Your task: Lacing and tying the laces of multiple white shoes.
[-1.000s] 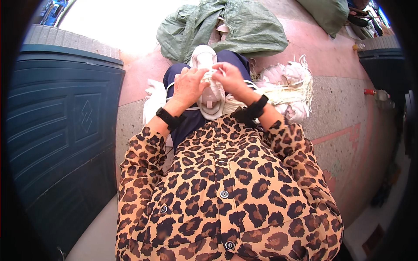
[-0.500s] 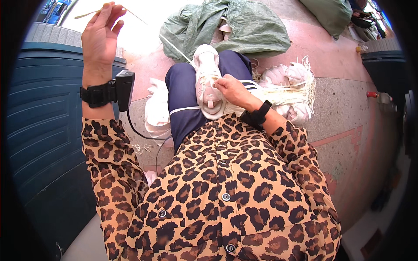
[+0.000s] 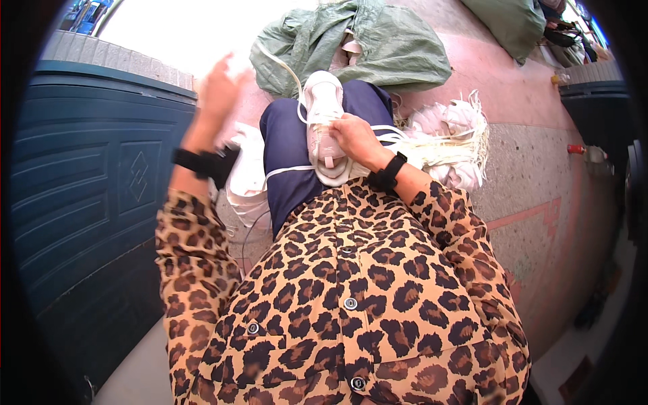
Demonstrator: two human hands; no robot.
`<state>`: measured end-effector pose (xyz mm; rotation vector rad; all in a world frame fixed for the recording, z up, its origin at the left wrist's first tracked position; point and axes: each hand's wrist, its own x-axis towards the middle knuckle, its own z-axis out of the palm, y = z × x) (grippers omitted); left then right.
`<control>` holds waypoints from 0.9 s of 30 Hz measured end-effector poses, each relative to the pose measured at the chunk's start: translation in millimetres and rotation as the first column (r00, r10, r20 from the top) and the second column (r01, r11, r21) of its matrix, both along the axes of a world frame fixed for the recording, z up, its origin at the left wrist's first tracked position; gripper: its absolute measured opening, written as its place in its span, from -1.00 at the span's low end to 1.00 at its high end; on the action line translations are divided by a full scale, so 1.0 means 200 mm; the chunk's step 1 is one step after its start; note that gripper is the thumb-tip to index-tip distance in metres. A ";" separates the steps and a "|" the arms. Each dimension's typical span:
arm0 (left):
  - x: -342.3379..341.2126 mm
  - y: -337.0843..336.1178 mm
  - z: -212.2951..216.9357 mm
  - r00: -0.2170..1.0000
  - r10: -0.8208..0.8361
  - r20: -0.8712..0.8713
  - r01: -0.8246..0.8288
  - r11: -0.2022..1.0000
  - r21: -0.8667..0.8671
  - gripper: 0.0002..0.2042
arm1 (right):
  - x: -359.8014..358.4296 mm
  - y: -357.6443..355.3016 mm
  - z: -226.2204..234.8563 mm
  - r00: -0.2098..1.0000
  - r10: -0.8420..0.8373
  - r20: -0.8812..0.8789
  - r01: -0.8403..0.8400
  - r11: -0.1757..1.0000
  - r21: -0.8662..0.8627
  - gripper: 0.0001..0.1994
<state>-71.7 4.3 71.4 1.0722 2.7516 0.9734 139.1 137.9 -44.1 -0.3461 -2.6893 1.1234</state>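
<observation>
A pale pink and white sneaker [image 3: 324, 98] lies between my thighs, its toe pointing away from me. My right hand [image 3: 358, 140] is closed at the lacing on its right side, fingertips pinched against the upper; what exactly lies between them is hidden. From the shoe's left side a white shoelace [image 3: 291, 71] rises in a curve toward the upper left. Raised at the upper left, my left hand [image 3: 221, 94] is smeared by motion, so its fingers and anything in them cannot be made out.
A bundle of cream laces [image 3: 432, 154] spreads over my right thigh, beside pale shoes [image 3: 442, 118] on the floor. More white shoes [image 3: 244, 169] lie left of my legs. Ahead sits a green woven sack [image 3: 405, 50]. A dark blue panelled door [image 3: 101, 169] stands at left.
My left hand has come down and rightward from the upper left. The lace has gone from taut to a slack curve. My right hand has stayed at the shoe, shifting slightly.
</observation>
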 end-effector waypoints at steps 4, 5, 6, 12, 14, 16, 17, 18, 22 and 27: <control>0.50 0.01 -0.33 0.904 -0.415 -0.107 0.396 0.904 -0.161 -0.77 | 0.00 0.00 0.01 1.000 -0.020 0.018 0.020 1.000 -0.007 -0.84; 0.58 0.01 -0.38 0.879 -0.421 -0.223 0.385 0.904 -0.189 -0.78 | -0.01 0.00 0.02 0.999 -0.025 0.041 0.024 1.000 0.019 -0.76; 0.63 0.00 -0.42 0.848 -0.430 -0.310 0.355 0.895 -0.269 -0.80 | -0.01 0.00 0.03 1.000 -0.007 -0.021 0.008 1.000 0.020 -0.76; 0.65 -0.05 -0.43 0.852 -0.394 -0.345 0.178 0.837 -0.517 -0.76 | -0.03 -0.01 0.03 0.992 -0.081 0.099 0.074 0.995 0.067 -0.69; 0.66 -0.04 -0.45 0.868 -0.329 -0.373 0.126 0.871 -0.475 -0.77 | -0.04 -0.01 0.02 0.994 -0.074 0.076 0.071 0.996 0.046 -0.68; 0.68 -0.04 -0.48 0.937 -0.229 -0.264 0.116 0.916 -0.383 -0.79 | -0.04 -0.01 0.00 0.996 -0.067 0.050 0.066 0.998 0.024 -0.68; 0.68 -0.03 -0.50 0.936 -0.230 -0.265 0.117 0.916 -0.383 -0.79 | -0.04 -0.01 0.00 0.996 -0.085 0.041 0.086 0.996 -0.035 -0.68; 0.67 -0.03 -0.52 0.962 -0.185 -0.200 0.113 0.939 -0.324 -0.82 | -0.05 -0.01 -0.01 0.991 -0.123 0.046 0.127 0.988 -0.088 -0.68; 0.67 0.00 -0.56 0.998 -0.048 -0.047 0.041 0.989 -0.142 -0.85 | -0.05 -0.02 -0.02 0.990 -0.138 0.004 0.138 0.986 -0.099 -0.70; 0.53 -0.01 -0.51 0.842 0.094 0.531 -0.321 0.878 0.355 -0.90 | -0.08 -0.03 0.01 0.994 -0.057 -0.098 0.046 0.993 -0.107 -0.59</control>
